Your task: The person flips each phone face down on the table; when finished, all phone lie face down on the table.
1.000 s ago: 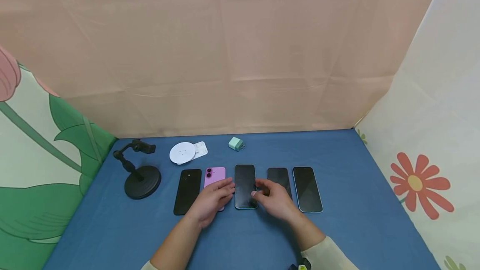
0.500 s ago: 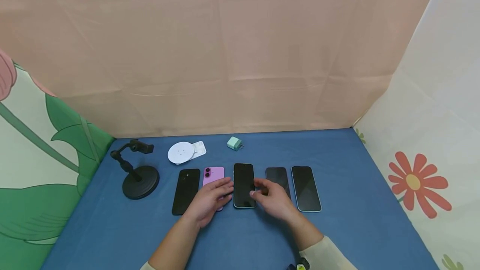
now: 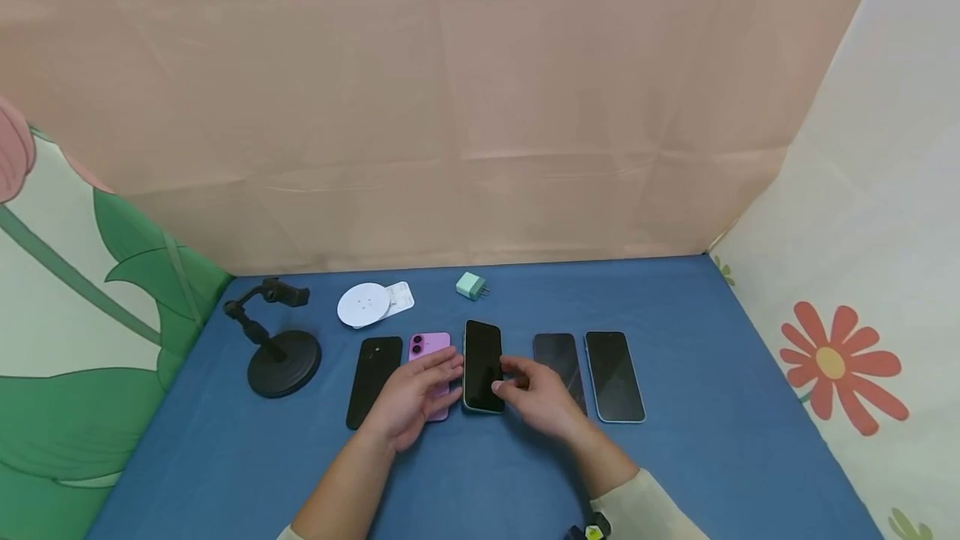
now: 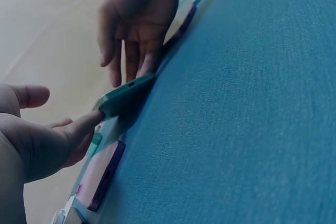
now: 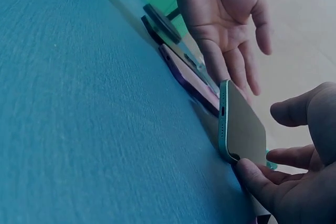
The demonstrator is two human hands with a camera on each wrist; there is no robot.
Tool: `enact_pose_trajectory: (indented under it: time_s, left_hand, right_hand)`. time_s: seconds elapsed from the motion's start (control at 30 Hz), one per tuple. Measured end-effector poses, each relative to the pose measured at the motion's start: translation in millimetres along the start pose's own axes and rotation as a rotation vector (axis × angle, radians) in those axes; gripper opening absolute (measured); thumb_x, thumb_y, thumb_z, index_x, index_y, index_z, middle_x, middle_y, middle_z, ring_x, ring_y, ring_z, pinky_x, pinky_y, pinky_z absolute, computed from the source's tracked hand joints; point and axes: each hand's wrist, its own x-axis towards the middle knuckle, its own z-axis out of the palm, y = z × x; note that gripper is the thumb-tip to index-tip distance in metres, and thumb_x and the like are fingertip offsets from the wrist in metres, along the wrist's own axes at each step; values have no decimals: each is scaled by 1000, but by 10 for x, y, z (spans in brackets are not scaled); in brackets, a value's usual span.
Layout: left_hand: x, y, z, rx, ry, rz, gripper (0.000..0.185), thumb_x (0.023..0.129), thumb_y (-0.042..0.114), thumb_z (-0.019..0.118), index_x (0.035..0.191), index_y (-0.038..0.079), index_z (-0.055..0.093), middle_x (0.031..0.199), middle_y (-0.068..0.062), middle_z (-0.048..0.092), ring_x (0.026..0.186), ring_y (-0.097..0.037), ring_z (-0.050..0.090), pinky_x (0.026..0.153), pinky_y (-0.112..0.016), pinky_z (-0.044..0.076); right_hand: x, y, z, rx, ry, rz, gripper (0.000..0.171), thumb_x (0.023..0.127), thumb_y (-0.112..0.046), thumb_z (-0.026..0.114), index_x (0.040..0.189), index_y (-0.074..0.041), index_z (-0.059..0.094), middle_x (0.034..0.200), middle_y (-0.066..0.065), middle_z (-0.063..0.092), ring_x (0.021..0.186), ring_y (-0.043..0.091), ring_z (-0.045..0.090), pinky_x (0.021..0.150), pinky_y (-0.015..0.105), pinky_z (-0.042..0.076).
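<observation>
A black-screened phone with a teal frame [image 3: 482, 365] is tilted up off the blue table [image 3: 712, 440], its right edge raised. My left hand [image 3: 416, 394] lies over the pink phone [image 3: 429, 347] with straight fingers touching the teal phone's left edge [image 4: 123, 95]. My right hand [image 3: 540, 398] has a fingertip [image 5: 252, 177] under the phone's raised edge [image 5: 241, 124], with the thumb hovering just above the screen. The left wrist view shows my left fingertip [image 4: 86, 124] against the phone's corner.
A black phone [image 3: 372, 377] lies left of the pink one. Two more phones [image 3: 558, 357] [image 3: 615, 375] lie to the right. Behind the row are a black phone stand [image 3: 281, 348], a white disc [image 3: 363, 305] and a mint charger plug [image 3: 470, 285]. Fabric walls enclose the table.
The teal-framed phone lay flat a second ago; its right edge has now lifted and it has shifted slightly left. Both hands have closed in on its sides.
</observation>
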Motion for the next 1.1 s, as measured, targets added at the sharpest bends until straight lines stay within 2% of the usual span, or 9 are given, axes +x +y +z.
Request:
enact_pose_trajectory:
  time_s: [0.43,0.8,1.1]
  left_hand:
    - [-88,78,-52,-18,4,21,54,107,10,53,156,-5,36,157,-23,45,143,-38,46,108,-50,47]
    - [-144,163,-54,-50,-25,24,54,108,9,51,157,-5,34,159,-22,44,145,-35,46,107,-47,48]
    - [-163,204,6,-64,-52,34,51,108,8,51,155,-3,38,158,-22,45,143,-34,48,108,-47,48]
  right_hand:
    - [41,-22,76,50,-39,-12,54,99,-33,69,143,-3,60,135,15,66,109,25,66,92,49,56]
    - [80,-58,147,86,-78,-12,55,99,-33,69,145,-4,59,139,16,64,112,27,66,94,48,56]
    - [101,-86,208,212,-138,5,57,99,-31,70,147,-3,56,141,16,61,112,24,67,94,42,56]
